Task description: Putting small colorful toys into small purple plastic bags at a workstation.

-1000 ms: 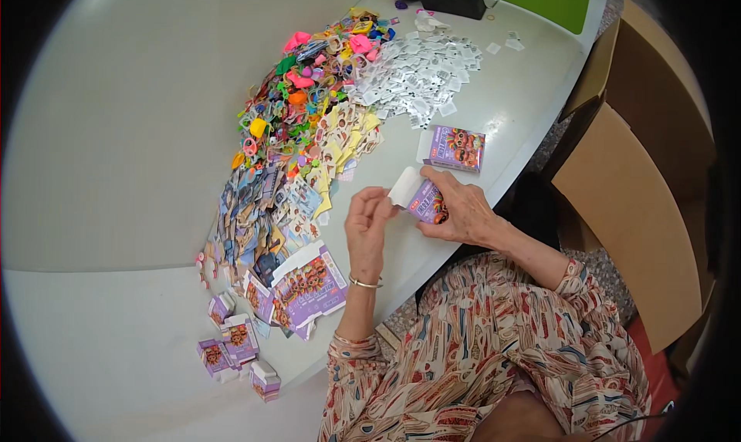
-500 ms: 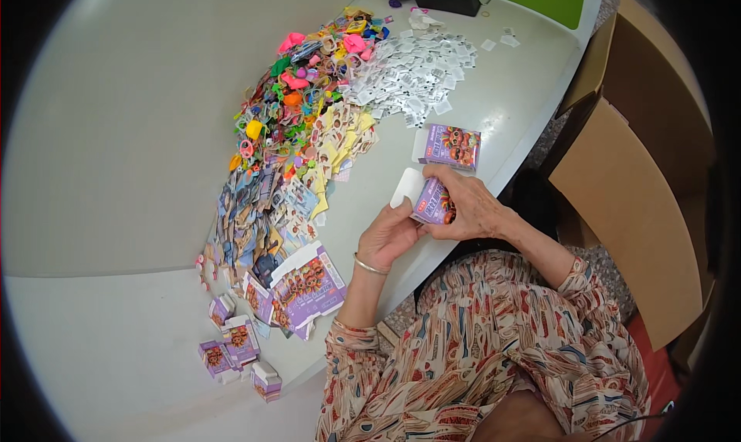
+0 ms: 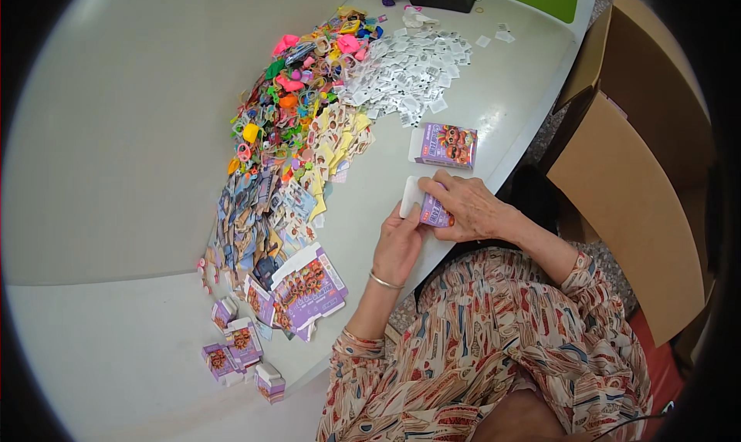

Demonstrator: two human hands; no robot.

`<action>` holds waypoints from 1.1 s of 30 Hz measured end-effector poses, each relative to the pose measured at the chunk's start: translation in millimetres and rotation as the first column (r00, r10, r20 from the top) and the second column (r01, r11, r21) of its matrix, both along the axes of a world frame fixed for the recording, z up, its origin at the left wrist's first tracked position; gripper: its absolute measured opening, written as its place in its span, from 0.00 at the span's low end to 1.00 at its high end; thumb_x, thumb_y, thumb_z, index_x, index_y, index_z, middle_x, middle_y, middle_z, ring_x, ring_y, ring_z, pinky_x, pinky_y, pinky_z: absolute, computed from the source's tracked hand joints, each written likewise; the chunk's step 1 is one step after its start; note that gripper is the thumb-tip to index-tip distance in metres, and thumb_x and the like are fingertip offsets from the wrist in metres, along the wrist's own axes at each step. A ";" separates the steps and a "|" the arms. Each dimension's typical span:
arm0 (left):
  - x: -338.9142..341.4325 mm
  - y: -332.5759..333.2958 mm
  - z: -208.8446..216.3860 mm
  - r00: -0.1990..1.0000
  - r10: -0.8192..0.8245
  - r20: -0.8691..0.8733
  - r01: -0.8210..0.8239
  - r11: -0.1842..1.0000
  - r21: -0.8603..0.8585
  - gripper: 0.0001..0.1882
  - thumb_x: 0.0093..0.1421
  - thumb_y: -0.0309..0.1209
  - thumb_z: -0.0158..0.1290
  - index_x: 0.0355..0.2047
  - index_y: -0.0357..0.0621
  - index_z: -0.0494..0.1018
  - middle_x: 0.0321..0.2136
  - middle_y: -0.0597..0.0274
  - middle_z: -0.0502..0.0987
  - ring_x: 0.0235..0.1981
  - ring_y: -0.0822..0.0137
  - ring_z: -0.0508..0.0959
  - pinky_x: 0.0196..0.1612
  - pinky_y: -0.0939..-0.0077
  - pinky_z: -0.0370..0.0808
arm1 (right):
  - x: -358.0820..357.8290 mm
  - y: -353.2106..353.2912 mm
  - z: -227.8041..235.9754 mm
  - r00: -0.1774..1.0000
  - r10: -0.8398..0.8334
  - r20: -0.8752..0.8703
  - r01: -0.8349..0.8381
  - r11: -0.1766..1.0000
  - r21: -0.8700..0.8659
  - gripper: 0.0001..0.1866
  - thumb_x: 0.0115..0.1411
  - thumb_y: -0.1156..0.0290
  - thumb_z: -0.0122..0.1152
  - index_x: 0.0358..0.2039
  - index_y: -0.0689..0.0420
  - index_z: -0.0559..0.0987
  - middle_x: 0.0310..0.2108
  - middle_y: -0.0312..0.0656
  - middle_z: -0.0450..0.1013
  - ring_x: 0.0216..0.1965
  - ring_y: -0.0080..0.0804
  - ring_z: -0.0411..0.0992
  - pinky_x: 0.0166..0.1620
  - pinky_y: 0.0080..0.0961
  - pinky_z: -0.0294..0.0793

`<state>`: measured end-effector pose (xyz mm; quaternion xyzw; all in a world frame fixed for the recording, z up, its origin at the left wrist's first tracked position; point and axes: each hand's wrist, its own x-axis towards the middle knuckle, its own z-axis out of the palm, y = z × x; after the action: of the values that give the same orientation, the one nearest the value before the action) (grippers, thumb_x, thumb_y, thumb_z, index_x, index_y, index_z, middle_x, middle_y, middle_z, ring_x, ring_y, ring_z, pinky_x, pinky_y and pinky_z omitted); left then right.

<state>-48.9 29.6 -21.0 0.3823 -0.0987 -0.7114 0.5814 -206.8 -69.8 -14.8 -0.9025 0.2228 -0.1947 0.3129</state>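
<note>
Purple box (image 3: pixel 437 211) is held between the two hands over the near right edge of the pale table (image 3: pixel 505 79), its white end flap (image 3: pixel 411 191) standing out to the left; the right hand (image 3: pixel 477 210) is closed around the box from the right, fingers curled over its far side, covering much of the printed face; the left hand (image 3: pixel 397 247) is nearly closed, its thumb against the flap, though how its other fingers meet the box is hidden; a second carton (image 3: pixel 448 146) lies just beyond the right hand, its flap also toward the left; farther off spreads a heap of white slips (image 3: pixel 409 72), with a heap of colourful trinkets (image 3: pixel 289 99) to its left; flattened packaging (image 3: pixel 312 288) lies left of the left hand, and small boxes (image 3: pixel 241 342) sit nearer and farther left; a large cardboard box (image 3: pixel 629 210) stands open at the right.
</note>
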 end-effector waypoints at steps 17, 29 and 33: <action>-18.5 -3.8 3.9 0.690 0.247 0.680 -0.217 0.967 -0.131 0.16 0.63 0.27 0.52 0.50 0.31 0.72 0.39 0.64 0.77 0.35 0.80 0.72 0.40 0.86 0.71 | 7.7 12.0 -0.4 0.992 -0.113 -0.061 0.110 0.993 -0.048 0.44 0.38 0.65 0.69 0.53 0.68 0.57 0.35 0.52 0.66 0.32 0.50 0.72 0.33 0.40 0.75; -24.9 2.0 -2.8 0.037 0.207 0.978 -0.052 0.977 -0.205 0.14 0.61 0.22 0.48 0.47 0.34 0.74 0.28 0.53 0.80 0.24 0.73 0.77 0.29 0.77 0.73 | 8.0 20.5 -9.6 0.993 -0.105 -0.059 0.101 0.992 -0.075 0.46 0.41 0.62 0.69 0.56 0.68 0.56 0.36 0.53 0.66 0.31 0.49 0.72 0.31 0.40 0.74; -28.9 7.3 1.0 -0.018 0.256 0.966 -0.030 0.966 -0.257 0.14 0.61 0.22 0.48 0.46 0.34 0.74 0.29 0.45 0.79 0.25 0.65 0.79 0.30 0.74 0.74 | 8.1 21.5 -8.4 0.994 -0.101 -0.042 0.099 0.994 -0.044 0.47 0.41 0.62 0.69 0.57 0.67 0.54 0.36 0.53 0.66 0.31 0.50 0.72 0.32 0.39 0.74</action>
<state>-77.8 36.9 -19.9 0.7318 -0.4968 -0.1577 0.4390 -198.7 -48.3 -23.2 -0.9005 0.2706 -0.1950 0.2791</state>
